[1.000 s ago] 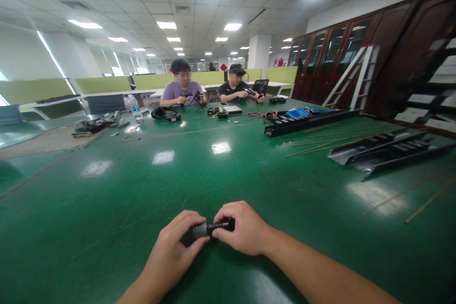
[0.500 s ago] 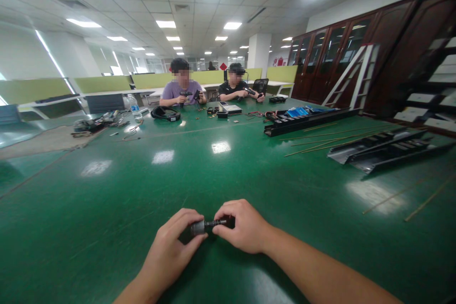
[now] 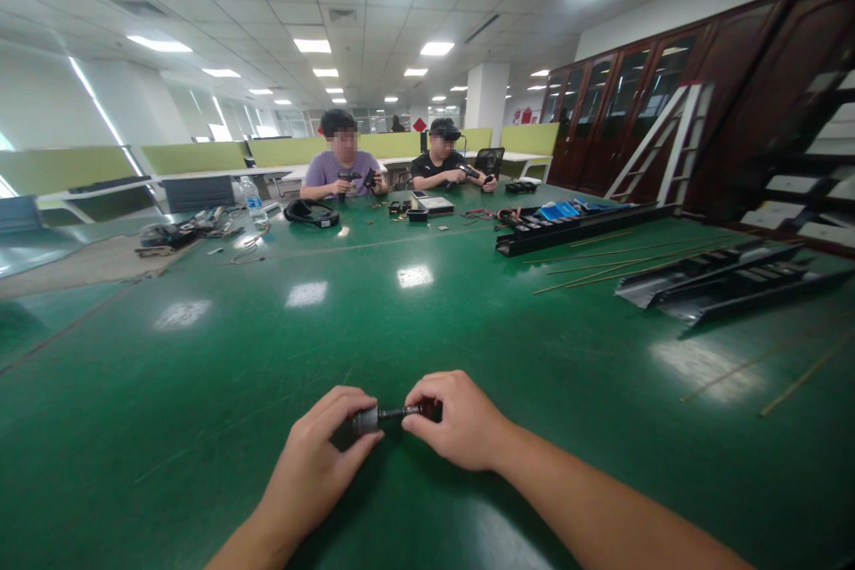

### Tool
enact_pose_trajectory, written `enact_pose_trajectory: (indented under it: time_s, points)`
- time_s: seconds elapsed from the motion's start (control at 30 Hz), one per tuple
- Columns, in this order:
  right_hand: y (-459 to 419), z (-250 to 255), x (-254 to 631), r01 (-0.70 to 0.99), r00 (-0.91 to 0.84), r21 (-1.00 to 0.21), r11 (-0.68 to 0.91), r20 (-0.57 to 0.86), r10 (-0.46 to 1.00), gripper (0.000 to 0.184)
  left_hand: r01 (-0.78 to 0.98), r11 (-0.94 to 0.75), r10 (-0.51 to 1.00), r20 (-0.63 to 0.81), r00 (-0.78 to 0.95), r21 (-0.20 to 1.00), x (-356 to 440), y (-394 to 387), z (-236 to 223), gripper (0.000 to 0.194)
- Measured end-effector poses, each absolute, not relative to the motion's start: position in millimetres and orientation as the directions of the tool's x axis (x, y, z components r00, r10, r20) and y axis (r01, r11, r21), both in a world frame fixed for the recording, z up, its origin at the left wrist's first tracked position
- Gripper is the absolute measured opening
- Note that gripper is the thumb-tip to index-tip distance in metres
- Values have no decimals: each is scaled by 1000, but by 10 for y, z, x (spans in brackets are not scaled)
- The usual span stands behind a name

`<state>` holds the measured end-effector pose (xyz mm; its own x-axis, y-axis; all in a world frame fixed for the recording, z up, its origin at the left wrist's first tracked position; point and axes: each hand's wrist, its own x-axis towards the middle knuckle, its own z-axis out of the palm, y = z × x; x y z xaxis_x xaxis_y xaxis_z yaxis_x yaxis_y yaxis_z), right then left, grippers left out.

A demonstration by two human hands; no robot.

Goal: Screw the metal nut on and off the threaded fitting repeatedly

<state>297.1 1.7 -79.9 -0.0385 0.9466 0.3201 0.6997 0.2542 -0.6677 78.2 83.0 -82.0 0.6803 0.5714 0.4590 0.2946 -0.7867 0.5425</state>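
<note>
Both my hands are low over the near edge of a green table (image 3: 414, 312). My left hand (image 3: 313, 463) is curled round the thick grey end of a small dark cylindrical part (image 3: 374, 418). My right hand (image 3: 460, 423) pinches the thin dark shaft at its other end. The part lies level between the two hands, just above the table top. Most of its body is hidden by my fingers.
Two people sit at the far side (image 3: 344, 169) (image 3: 444, 165), each handling small devices. Long black trays (image 3: 574, 227) (image 3: 721, 280) and thin rods lie at the right. Cables, a water bottle (image 3: 252, 200) and headphones (image 3: 311, 214) sit at the far left. Dark wooden cabinets (image 3: 641, 98) line the right wall.
My hands have drifted slightly apart and upward, so a little more of the thin shaft shows between them. The people across the table have hardly moved.
</note>
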Motion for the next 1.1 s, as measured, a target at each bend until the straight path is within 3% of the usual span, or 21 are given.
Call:
enact_pose_trajectory:
  time_s: [1.1]
  points:
    - [42,-797,3012,668,2,-707,232,314,949,9,343,-789,590,471,656,510,750,874,-774,20]
